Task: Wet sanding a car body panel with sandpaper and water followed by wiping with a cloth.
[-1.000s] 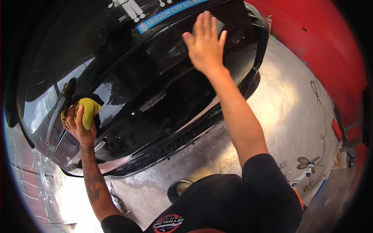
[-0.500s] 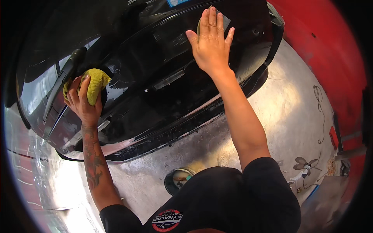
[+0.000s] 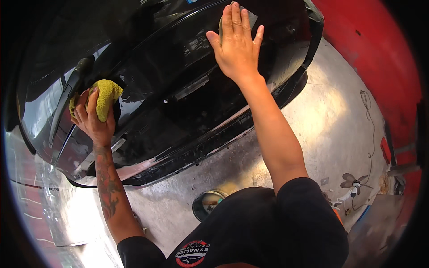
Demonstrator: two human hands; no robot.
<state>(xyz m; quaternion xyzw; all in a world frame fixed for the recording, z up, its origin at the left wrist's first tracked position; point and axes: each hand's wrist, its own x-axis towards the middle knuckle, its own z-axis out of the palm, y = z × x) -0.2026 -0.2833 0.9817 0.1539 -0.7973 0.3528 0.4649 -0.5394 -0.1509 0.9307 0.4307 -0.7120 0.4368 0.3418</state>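
Note:
Before me is the black rear of a car (image 3: 154, 73), wet or glossy in places. My left hand (image 3: 94, 120) grips a yellow-green towel (image 3: 108, 96), bunched up against the car beside the rear wiper (image 3: 62, 105). Farther up and to the right, my right hand (image 3: 238, 56) lies flat on the black panel, thumb and little finger spread. Under its fingers is a thin grey sheet (image 3: 251, 18) that looks like sandpaper; most of it is hidden by the hand.
A dark bucket (image 3: 197, 206) with things in it stands on the concrete floor (image 3: 313, 134) below the bumper, close to my body. At the right are a small fan (image 3: 353, 184), a loose cord (image 3: 372, 129) and a large red surface (image 3: 380, 53).
My right hand and the grey sheet appear slightly farther left and up. The whole view has shifted a little. My left hand keeps its grip on the towel.

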